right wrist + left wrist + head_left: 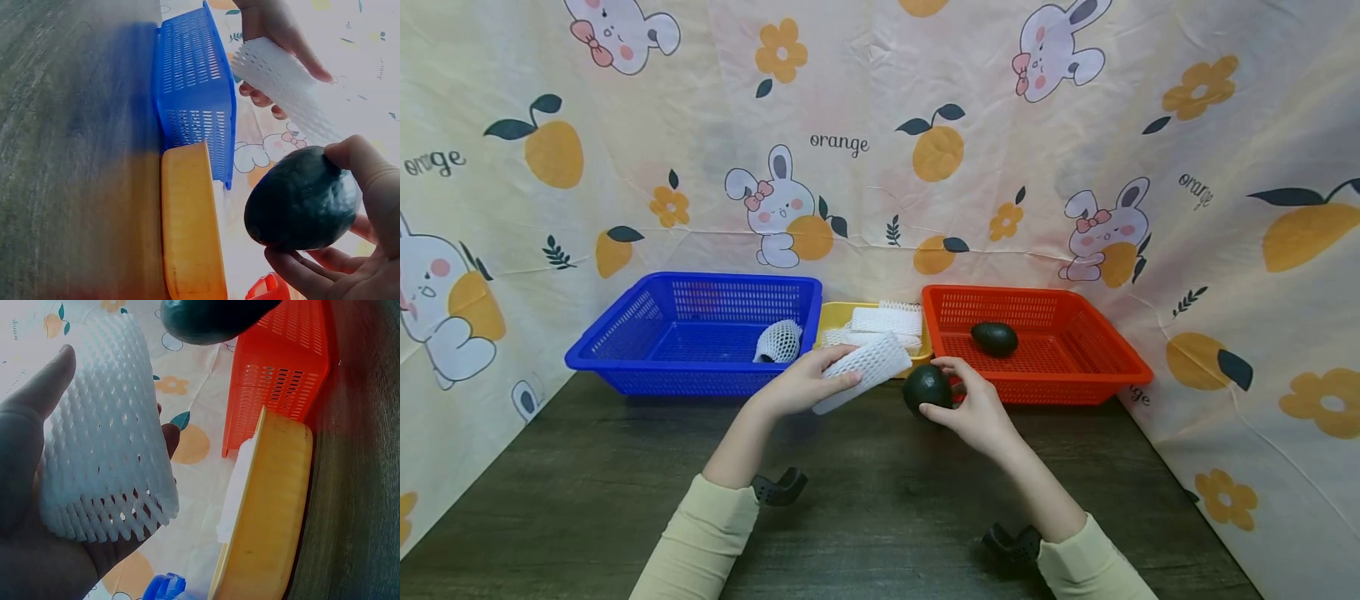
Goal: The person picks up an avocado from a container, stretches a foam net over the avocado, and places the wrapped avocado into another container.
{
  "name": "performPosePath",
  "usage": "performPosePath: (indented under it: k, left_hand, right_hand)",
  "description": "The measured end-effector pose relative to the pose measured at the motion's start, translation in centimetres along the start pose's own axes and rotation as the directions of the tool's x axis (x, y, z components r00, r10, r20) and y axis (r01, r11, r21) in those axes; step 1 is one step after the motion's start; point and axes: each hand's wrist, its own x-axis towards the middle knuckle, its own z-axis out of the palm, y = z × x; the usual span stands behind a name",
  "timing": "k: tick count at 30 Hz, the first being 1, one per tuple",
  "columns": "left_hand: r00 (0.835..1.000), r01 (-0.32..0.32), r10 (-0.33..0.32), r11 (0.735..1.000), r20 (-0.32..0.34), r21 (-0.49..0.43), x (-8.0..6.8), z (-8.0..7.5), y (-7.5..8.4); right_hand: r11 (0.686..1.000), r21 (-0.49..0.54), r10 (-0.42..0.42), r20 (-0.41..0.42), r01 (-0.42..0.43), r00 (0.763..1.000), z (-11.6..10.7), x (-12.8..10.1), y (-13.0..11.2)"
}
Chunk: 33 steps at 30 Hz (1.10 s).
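My left hand (808, 383) grips a white foam net sleeve (871, 369), thumb on the near side and fingers behind it. In the left wrist view the sleeve (109, 437) looks flattened, its lattice end toward the palm. A dark green avocado (927, 389) is held by the thumb and fingertips of my right hand (977, 408). The right wrist view shows the avocado (303, 200) close to the far end of the sleeve. Both things are held above the table, in front of the baskets.
A blue basket (655, 367) at left contains a net-wrapped avocado (778, 342). The yellow basket (831, 315) in the middle holds several white foam sleeves (886, 321). In the red basket (1075, 387) at right lies another avocado (995, 339). A patterned cloth (865, 200) hangs behind the dark table (880, 517).
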Motion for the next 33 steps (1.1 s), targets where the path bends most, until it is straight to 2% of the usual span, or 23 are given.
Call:
performPosePath:
  k: [9,17,27,33]
  left_hand:
    - [1.000,-0.003,0.003,1.000,0.002,-0.001,0.0,0.0,-0.1]
    - [1.000,0.000,0.000,1.000,0.003,-0.011,0.0,-0.1,0.0]
    - [1.000,0.003,-0.003,1.000,0.004,-0.015,0.1,0.1,0.1]
    - [1.000,-0.012,0.012,1.000,0.010,-0.006,0.1,0.1,-0.1]
  right_hand:
    - [0.998,0.070,-0.003,-0.065,0.007,0.998,-0.5,0.3,-0.6]
    - [0.996,0.089,0.011,-0.093,-0.003,0.996,-0.8,0.3,-0.8]
    - [0.993,0.119,-0.007,-0.138,0.023,0.990,-1.6,0.7,-1.0]
    - [0.984,0.177,0.015,-0.157,0.013,0.988,-2.0,0.8,-1.3]
